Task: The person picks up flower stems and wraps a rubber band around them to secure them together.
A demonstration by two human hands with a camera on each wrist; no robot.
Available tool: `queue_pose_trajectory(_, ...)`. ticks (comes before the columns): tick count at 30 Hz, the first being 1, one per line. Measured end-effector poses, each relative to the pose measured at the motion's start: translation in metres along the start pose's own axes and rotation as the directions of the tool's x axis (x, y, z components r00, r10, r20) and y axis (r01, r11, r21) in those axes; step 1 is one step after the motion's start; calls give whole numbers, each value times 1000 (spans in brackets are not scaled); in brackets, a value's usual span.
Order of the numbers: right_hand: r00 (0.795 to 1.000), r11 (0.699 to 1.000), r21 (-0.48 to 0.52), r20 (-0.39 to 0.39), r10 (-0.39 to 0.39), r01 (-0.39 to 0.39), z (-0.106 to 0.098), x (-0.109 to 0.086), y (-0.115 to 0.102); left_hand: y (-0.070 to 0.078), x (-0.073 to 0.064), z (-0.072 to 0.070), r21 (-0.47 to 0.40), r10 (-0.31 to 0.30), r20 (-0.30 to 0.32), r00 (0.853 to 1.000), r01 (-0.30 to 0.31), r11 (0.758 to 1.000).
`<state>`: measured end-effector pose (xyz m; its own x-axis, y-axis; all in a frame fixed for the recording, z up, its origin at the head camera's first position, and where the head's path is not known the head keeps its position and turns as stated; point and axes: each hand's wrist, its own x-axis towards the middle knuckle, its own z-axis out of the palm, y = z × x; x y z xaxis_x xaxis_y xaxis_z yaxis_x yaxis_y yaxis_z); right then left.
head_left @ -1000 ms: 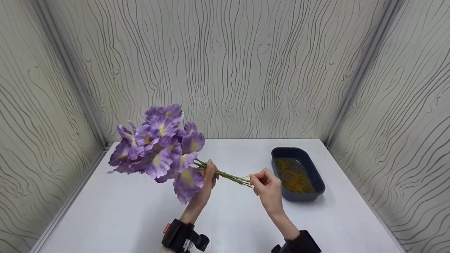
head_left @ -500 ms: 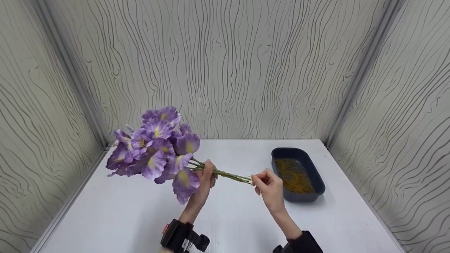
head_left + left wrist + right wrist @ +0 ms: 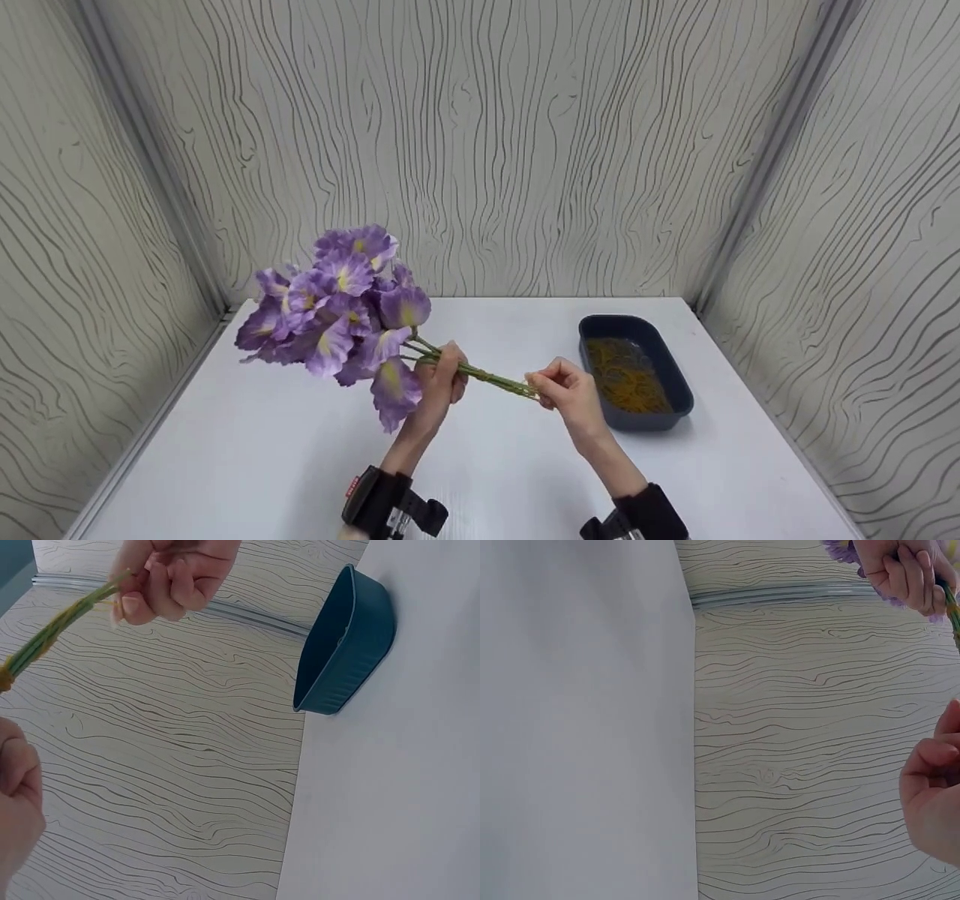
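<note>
A bunch of purple artificial irises (image 3: 330,307) is held above the table, blooms to the left and stems slanting down to the right. My left hand (image 3: 439,382) grips the green stems (image 3: 491,377) just below the blooms. A yellow rubber band (image 3: 54,628) is wound along the stems in the left wrist view. At the cut ends, my right hand (image 3: 574,397) pinches a loop of that band between thumb and forefinger. Its fingertips overlap the stem tips in the left wrist view. Most of the left hand's palm is hidden behind stems and petals in the head view.
A dark blue-grey plastic box (image 3: 671,360) stands on the right of the white table (image 3: 262,465), holding many yellow rubber bands (image 3: 630,379). Wood-grain panels (image 3: 480,150) enclose the back and both sides.
The bouquet swung slightly left, then came back a little right and tilted. My right hand shifted slightly right, then back left onto the stem ends; both hands keep their holds.
</note>
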<state>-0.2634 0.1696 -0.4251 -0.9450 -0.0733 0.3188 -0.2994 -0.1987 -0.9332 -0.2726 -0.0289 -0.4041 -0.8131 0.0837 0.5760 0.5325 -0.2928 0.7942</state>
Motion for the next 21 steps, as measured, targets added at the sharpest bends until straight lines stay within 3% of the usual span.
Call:
queue_pose_trajectory(8, 998, 998, -69, 67, 7, -3, 3, 7, -4, -6, -1, 2, -13, -75, 122, 990, 77, 997)
queue_pose_trajectory(13, 993, 991, -133, 113, 10, 5, 8, 12, -7, -13, -1, 4, -26, -56, 218, 974, 64, 998)
queue_pose_trajectory(15, 992, 989, -146, 129, 10, 9, 11, 13, -9, -15, -1, 4, -26, -75, 242, 967, 84, 996)
queue_pose_trajectory(17, 989, 988, -151, 149, 7, 16, 15, 14, -13, -17, -2, 5, -22, -128, 269, 955, 138, 990)
queue_pose_trajectory(21, 987, 988, -154, 163, 9, 16, 25, 13, -24, -18, -4, 7, 10, -278, 292, 915, 288, 958)
